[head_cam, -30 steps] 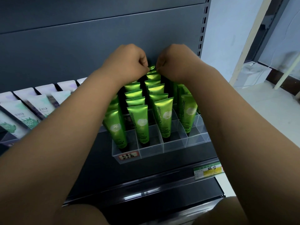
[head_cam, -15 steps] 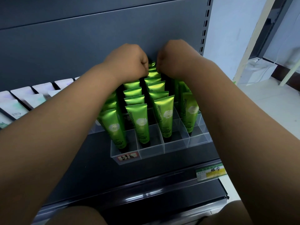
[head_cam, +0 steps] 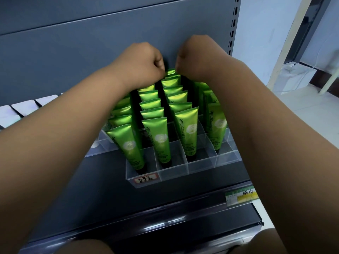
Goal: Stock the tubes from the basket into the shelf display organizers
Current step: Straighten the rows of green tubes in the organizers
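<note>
At the back of the clear organizer [head_cam: 174, 170], close to the grey rear panel [head_cam: 91, 52], both hands are held over the rearmost slot of a middle row. The left hand [head_cam: 145, 63] and right hand [head_cam: 197, 59] are clenched. The flat top seam of the back tube [head_cam: 171, 72] appears to be pinched by both, one corner each, though the fingertips are hidden under the knuckles. The other green tubes [head_cam: 187, 132] are stood cap-down in four rows, with some front cells unfilled. No basket is shown. Such a tube is judged light, soft-walled and glossy, so it could be dented or could slip if squeezed at the belly. The stiff crimped seam or the hard cap is judged the better hold.
</note>
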`<state>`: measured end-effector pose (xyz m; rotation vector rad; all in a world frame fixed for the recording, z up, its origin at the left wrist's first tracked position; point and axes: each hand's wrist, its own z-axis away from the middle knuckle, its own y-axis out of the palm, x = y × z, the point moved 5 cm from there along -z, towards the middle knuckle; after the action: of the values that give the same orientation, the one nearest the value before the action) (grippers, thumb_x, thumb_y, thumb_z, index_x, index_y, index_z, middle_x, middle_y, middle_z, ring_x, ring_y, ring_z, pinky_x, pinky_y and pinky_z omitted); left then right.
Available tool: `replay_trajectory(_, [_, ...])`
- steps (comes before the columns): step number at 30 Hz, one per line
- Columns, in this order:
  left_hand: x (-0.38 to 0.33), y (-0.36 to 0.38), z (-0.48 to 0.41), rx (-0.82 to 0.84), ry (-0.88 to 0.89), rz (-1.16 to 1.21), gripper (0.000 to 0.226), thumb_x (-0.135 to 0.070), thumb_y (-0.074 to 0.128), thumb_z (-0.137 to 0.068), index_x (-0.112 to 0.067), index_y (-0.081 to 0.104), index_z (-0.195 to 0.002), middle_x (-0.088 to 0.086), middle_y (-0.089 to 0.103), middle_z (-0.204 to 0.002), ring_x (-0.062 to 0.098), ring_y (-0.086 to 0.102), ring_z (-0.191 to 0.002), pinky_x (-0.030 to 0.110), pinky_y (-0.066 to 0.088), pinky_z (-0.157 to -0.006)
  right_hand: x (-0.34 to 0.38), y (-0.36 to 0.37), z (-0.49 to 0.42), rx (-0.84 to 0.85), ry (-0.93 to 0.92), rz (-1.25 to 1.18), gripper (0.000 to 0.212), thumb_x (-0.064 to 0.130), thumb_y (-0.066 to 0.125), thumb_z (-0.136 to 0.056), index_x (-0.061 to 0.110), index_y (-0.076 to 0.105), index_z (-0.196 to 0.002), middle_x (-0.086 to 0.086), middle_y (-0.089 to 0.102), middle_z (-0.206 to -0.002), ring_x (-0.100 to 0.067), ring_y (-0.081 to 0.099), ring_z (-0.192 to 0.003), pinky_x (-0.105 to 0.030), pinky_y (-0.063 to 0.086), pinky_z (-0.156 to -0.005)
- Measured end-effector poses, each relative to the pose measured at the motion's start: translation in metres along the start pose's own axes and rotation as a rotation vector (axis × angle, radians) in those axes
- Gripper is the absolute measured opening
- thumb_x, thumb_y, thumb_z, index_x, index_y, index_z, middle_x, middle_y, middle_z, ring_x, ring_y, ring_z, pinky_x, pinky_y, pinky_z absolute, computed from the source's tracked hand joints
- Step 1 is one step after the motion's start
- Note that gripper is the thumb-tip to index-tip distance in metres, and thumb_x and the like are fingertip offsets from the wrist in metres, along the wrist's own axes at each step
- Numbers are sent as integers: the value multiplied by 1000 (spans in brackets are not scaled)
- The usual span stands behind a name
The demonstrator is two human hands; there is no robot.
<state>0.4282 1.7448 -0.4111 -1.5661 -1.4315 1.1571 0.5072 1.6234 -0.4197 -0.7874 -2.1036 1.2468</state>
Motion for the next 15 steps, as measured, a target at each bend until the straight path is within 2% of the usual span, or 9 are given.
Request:
replay_trajectory(4, [2, 2, -9, 19, 6, -11, 17, -18, 67, -88, -17, 79, -99, 5, 76, -98, 24, 68, -97, 32, 52, -89, 1, 5, -6, 9, 45, -41, 18, 20, 56, -87, 14, 49, -72, -5, 50, -83, -27, 48, -83, -31, 41, -76])
replay_trajectory(8, [3, 7, -16, 59, 27, -25, 16, -20, 71, -87, -18, 80, -100, 5, 77, -98, 23, 69, -97, 30, 50, -87, 3, 2, -9, 6, 76, -39, 4, 16, 57, -89, 19, 59, -88, -7, 52, -92, -27, 49, -86, -34, 45, -78])
replay_trajectory(11, [6, 9, -20, 69, 32, -1, 14, -20, 73, -86, -19, 80, -98, 3, 76, -94, 19, 67, -89, 25, 47, -80, 4, 2, -7, 40, 113, 19, 7, 11, 56, -89, 18, 59, -91, -9, 55, -97, -31, 52, -88, -36, 43, -76])
replay_trajectory(15, [9, 12, -23, 82, 37, 25, 11, -20, 74, -85, -20, 80, -94, -3, 68, -80, 12, 59, -77, 21, 37, -72, 5, 5, -7, 61, 153, 48, 27, 13, 57, -88, 14, 69, -113, -8, 60, -108, -35, 61, -107, -35, 41, -76])
